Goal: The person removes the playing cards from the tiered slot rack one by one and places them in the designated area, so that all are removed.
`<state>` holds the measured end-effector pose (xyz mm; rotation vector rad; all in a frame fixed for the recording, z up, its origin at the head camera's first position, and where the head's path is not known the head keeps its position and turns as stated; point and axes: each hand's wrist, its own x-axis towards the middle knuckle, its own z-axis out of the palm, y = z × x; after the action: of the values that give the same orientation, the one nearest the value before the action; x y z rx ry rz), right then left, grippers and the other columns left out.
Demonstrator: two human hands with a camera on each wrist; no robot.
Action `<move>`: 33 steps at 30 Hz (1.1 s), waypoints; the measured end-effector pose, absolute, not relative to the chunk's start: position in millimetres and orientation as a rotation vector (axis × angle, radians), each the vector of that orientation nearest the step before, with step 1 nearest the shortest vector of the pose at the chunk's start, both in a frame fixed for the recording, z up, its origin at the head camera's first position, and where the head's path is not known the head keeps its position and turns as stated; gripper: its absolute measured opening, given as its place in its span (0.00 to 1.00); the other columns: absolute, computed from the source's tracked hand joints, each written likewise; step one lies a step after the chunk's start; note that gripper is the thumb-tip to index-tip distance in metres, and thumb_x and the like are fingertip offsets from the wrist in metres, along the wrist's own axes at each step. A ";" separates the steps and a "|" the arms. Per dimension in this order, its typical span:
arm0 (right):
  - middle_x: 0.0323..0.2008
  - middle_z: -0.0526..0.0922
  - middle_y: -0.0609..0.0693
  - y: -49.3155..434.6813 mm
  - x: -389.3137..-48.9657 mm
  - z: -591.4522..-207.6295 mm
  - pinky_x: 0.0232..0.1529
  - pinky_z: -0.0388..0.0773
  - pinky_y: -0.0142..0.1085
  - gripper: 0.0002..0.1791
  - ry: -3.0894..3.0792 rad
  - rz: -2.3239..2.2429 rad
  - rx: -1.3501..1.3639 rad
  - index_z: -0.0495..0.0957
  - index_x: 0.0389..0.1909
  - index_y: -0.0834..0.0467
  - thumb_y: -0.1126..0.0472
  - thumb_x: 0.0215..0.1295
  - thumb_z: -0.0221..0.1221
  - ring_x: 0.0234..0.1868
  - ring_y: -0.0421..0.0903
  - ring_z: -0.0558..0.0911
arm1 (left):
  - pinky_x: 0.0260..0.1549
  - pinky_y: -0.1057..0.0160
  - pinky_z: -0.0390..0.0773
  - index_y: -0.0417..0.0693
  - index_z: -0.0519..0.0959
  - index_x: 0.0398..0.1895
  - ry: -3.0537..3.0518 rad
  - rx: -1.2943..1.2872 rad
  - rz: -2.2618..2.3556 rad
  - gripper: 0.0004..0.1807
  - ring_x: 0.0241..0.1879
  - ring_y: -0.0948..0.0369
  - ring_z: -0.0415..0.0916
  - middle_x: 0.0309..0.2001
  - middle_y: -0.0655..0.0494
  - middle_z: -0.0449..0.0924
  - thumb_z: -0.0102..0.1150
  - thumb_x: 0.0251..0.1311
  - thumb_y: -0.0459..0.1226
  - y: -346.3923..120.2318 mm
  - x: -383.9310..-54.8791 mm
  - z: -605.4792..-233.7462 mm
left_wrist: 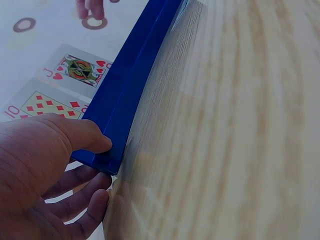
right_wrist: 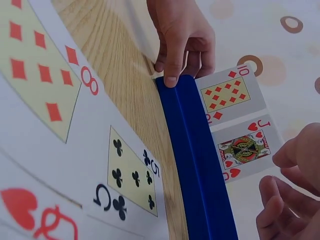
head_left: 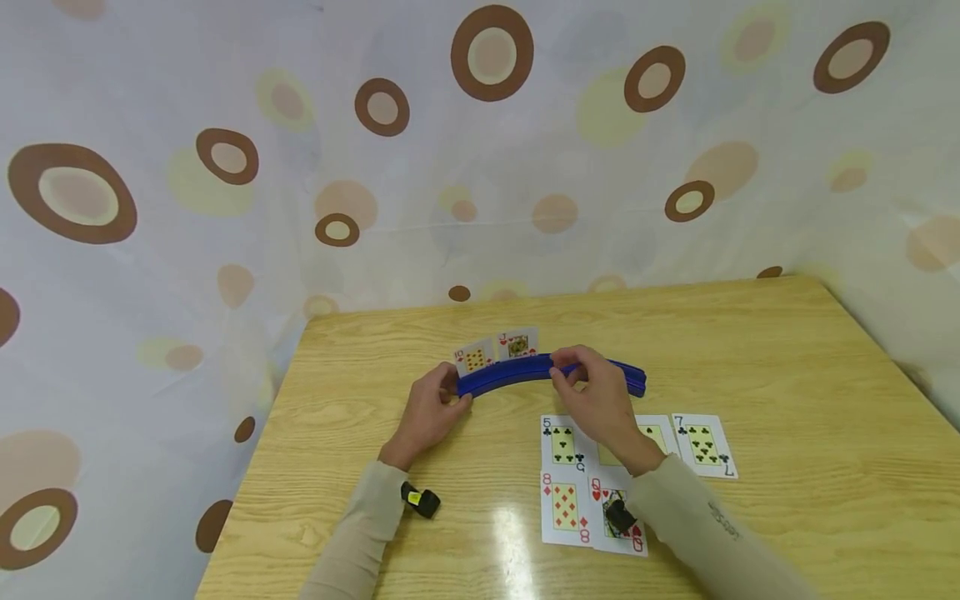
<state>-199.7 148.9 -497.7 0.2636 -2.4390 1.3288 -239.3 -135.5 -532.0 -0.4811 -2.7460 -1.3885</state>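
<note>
A curved blue playing-card holder (head_left: pixel 510 372) stands on the table with two cards upright in its left half: the ten of diamonds (head_left: pixel 475 358) and the jack of hearts (head_left: pixel 517 343). My left hand (head_left: pixel 429 408) grips the holder's left end, thumb on the front and fingers behind, as the left wrist view shows. Over the holder's middle, just right of the jack, is my right hand (head_left: pixel 596 396). Its fingers are loosely bent, and no card shows between them in the right wrist view, where the fingertips (right_wrist: pixel 285 156) are close to the jack's top edge.
Face-up cards lie in two rows at the right front, including the five of clubs (head_left: pixel 562 442), seven of clubs (head_left: pixel 705 446), eight of diamonds (head_left: pixel 565 510) and queen of hearts (head_left: pixel 600 533). My right forearm partly covers them. A patterned curtain (head_left: pixel 555 167) hangs behind the wooden table (head_left: pixel 787 367).
</note>
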 end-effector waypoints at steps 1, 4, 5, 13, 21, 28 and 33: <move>0.50 0.90 0.58 146.8 -200.7 -496.7 0.34 0.79 0.31 0.16 -2.437 1.336 0.251 0.84 0.59 0.61 0.65 0.73 0.69 0.36 0.47 0.86 | 0.55 0.45 0.88 0.42 0.79 0.62 -2.746 -0.481 -1.388 0.19 0.52 0.51 0.86 0.54 0.44 0.88 0.70 0.70 0.32 -135.5 -239.3 -531.7; 0.62 0.83 0.62 143.3 -203.7 -495.2 0.34 0.79 0.31 0.26 -2.447 1.363 0.208 0.77 0.70 0.60 0.65 0.74 0.68 0.39 0.49 0.85 | 0.54 0.45 0.88 0.42 0.79 0.61 -2.746 -0.489 -1.387 0.19 0.51 0.51 0.86 0.54 0.44 0.88 0.70 0.71 0.32 -135.5 -239.6 -532.0; 0.64 0.81 0.62 142.9 -204.5 -494.9 0.34 0.79 0.31 0.29 -2.454 1.377 0.194 0.74 0.73 0.59 0.65 0.74 0.68 0.40 0.50 0.85 | 0.54 0.45 0.88 0.42 0.79 0.62 -2.748 -0.490 -1.387 0.19 0.52 0.51 0.85 0.54 0.44 0.88 0.70 0.71 0.32 -135.1 -239.5 -532.1; 0.75 0.74 0.63 142.5 -213.3 -501.7 0.32 0.81 0.30 0.39 -2.484 1.475 0.221 0.63 0.83 0.56 0.65 0.75 0.67 0.47 0.55 0.89 | 0.54 0.46 0.86 0.43 0.79 0.62 -2.759 -0.476 -1.389 0.19 0.50 0.54 0.84 0.53 0.47 0.88 0.70 0.71 0.33 -136.2 -237.8 -537.8; 0.63 0.85 0.61 141.5 -218.0 -506.8 0.35 0.80 0.29 0.24 -2.459 1.476 0.201 0.76 0.70 0.59 0.64 0.77 0.65 0.48 0.55 0.89 | 0.55 0.48 0.85 0.45 0.79 0.62 -2.774 -0.446 -1.397 0.19 0.50 0.56 0.83 0.53 0.49 0.88 0.70 0.71 0.34 -136.5 -238.5 -542.2; 0.59 0.86 0.59 141.3 -223.0 -513.8 0.39 0.80 0.29 0.18 -2.451 1.440 0.140 0.80 0.64 0.60 0.64 0.77 0.66 0.47 0.53 0.88 | 0.52 0.53 0.84 0.44 0.79 0.62 -2.775 -0.482 -1.376 0.19 0.48 0.58 0.81 0.52 0.49 0.87 0.70 0.71 0.34 -136.3 -241.2 -547.6; 0.60 0.81 0.64 142.0 -229.1 -516.4 0.41 0.80 0.33 0.26 -2.474 1.425 0.148 0.73 0.70 0.61 0.64 0.76 0.67 0.45 0.53 0.88 | 0.52 0.54 0.84 0.45 0.79 0.63 -2.763 -0.495 -1.373 0.19 0.48 0.58 0.81 0.52 0.51 0.87 0.70 0.72 0.35 -136.1 -244.7 -554.1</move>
<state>-229.1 142.0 -516.4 0.1483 -2.4736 1.4246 -244.7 -136.1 -554.1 -0.4949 -2.7630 -1.3732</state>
